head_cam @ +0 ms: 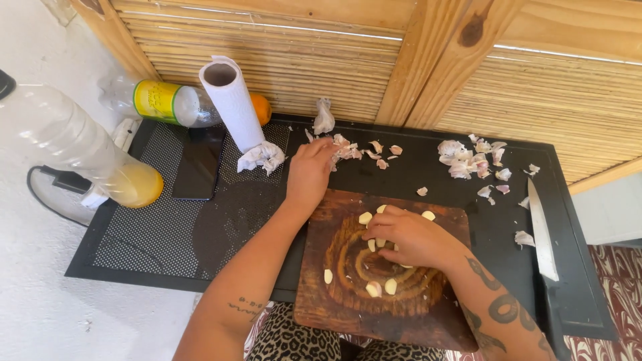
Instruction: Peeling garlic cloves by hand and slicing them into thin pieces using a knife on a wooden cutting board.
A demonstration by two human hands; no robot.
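Note:
A dark wooden cutting board [334, 307] lies at the near edge of a black table [428, 167]. Several peeled garlic cloves [373, 289] lie scattered on it. My right hand [411, 237] rests palm down on the board, fingers curled over a few cloves. Beyond the board, my left hand [311, 170] reaches to a heap of garlic skins [351, 150] and touches it with the fingertips. Whether it grips anything is hidden.
A large knife [543, 230] lies at the table's right edge. More garlic skins [468, 160] lie at the back right. A paper towel roll [234, 103], a dark phone [197, 164], an orange [261, 107] and two plastic bottles [87, 154] occupy the left side.

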